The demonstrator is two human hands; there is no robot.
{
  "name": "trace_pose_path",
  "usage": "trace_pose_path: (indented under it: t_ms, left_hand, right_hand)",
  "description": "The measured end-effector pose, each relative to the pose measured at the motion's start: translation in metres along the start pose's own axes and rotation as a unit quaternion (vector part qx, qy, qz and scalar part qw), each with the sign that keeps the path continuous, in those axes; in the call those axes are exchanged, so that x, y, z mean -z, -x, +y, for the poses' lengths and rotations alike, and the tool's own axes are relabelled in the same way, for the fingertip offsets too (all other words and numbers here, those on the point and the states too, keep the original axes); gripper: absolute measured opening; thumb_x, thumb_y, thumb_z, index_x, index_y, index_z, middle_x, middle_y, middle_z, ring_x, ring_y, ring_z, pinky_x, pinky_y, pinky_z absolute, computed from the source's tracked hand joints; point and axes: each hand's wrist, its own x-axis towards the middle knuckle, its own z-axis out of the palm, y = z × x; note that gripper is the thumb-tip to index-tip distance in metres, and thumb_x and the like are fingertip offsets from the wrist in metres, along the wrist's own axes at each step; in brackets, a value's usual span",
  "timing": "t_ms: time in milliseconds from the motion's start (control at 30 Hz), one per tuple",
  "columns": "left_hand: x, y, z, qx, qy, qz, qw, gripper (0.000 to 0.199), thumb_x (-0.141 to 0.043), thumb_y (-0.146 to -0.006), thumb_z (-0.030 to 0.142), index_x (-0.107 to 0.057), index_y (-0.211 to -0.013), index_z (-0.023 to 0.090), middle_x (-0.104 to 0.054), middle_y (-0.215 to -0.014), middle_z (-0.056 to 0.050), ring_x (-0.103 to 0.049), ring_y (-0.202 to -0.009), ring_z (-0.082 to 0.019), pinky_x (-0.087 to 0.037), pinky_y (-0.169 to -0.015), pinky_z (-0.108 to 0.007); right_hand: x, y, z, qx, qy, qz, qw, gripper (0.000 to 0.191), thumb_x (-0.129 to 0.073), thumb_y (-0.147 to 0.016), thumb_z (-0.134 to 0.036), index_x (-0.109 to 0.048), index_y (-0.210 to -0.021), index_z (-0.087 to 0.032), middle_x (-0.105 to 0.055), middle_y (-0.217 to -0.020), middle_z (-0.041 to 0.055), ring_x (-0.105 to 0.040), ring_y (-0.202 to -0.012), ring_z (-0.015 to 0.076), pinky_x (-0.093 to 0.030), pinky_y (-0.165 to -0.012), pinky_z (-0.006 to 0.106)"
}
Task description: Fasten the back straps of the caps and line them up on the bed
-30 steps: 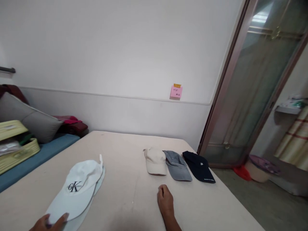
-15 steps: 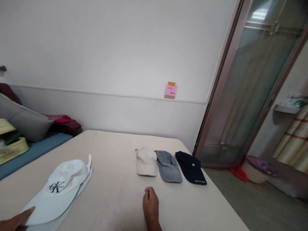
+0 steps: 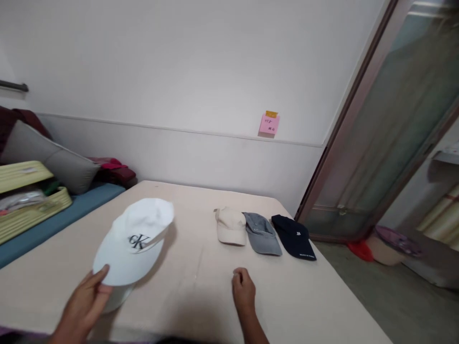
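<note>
A white cap (image 3: 134,239) with black letters is held by its brim in my left hand (image 3: 86,298), thumb on top. Part of another pale cap (image 3: 116,298) shows beneath that brim. My right hand (image 3: 244,289) is closed, its fingers curled in, over the near middle of the table; if anything is inside, it is hidden. Beyond it a beige cap (image 3: 231,226), a grey cap (image 3: 263,234) and a navy cap (image 3: 294,237) lie in a row, brims toward me.
The pale table (image 3: 190,200) meets a white wall with a pink note (image 3: 269,124). At the left are a grey cushion (image 3: 53,155) and a yellow-green basket (image 3: 39,210). A glass door (image 3: 373,138) and a tub (image 3: 387,251) stand at the right.
My left hand has lifted the white cap and moved it right, uncovering part of the pale cap beneath. The view has shifted left. My right hand remains closed.
</note>
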Motion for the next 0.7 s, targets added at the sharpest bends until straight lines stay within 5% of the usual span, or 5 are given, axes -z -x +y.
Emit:
trace_pose_path:
  t_ms: [100,233,333,467,700]
  left_hand:
    - [-0.002,0.020,-0.023,0.049,0.110,-0.117,0.986,0.038,-0.053,-0.076,-0.002,-0.065,-0.108,0.015,-0.074,-0.091,-0.005,-0.069,-0.080,-0.015,-0.055,-0.083,-0.030]
    - [0.007,0.063,-0.049,0.129,0.156,-0.159,0.966,0.045,-0.056,-0.077,0.002,-0.059,-0.120,0.019,-0.073,-0.102,-0.008,-0.069,-0.091,-0.021,-0.053,-0.087,-0.038]
    - [0.024,0.091,-0.061,0.197,0.147,-0.203,0.948,0.056,-0.063,-0.075,0.008,-0.053,-0.127,0.023,-0.070,-0.109,-0.009,-0.067,-0.096,-0.026,-0.052,-0.088,-0.042]
    - [0.050,0.115,-0.072,0.242,0.117,-0.221,0.938,0.058,-0.073,-0.067,0.016,-0.058,-0.122,0.027,-0.071,-0.108,-0.008,-0.063,-0.104,-0.030,-0.051,-0.089,-0.040]
    - [0.067,0.138,-0.070,0.245,-0.055,-0.300,0.920,0.036,-0.085,-0.040,0.030,-0.074,-0.073,0.021,-0.075,-0.072,-0.009,-0.060,-0.101,-0.041,-0.049,-0.085,-0.048]
  right_hand:
    - [-0.002,0.028,-0.007,-0.061,-0.039,-0.013,0.997,0.023,-0.055,-0.070,-0.041,-0.057,-0.074,-0.018,-0.058,-0.059,0.0006,-0.052,-0.054,0.0169,-0.039,-0.051,0.027]
    - [-0.014,0.080,-0.031,-0.146,-0.119,-0.096,0.977,0.039,-0.055,-0.074,-0.052,-0.059,-0.078,-0.014,-0.061,-0.062,0.0036,-0.056,-0.051,0.0151,-0.038,-0.045,0.024]
    - [-0.020,0.111,-0.071,-0.254,-0.324,-0.202,0.889,0.044,-0.055,-0.079,-0.055,-0.063,-0.090,-0.014,-0.068,-0.082,0.0092,-0.064,-0.072,0.0177,-0.047,-0.064,0.028]
    - [-0.011,0.117,-0.132,-0.226,-0.457,-0.235,0.827,0.046,-0.051,-0.080,-0.060,-0.066,-0.099,-0.020,-0.069,-0.100,0.0089,-0.064,-0.091,0.0226,-0.048,-0.078,0.035]
    - [0.028,0.124,-0.179,-0.176,-0.447,-0.229,0.847,0.034,-0.072,-0.069,-0.025,-0.065,-0.103,-0.020,-0.072,-0.091,0.0051,-0.066,-0.082,0.0222,-0.050,-0.075,0.033]
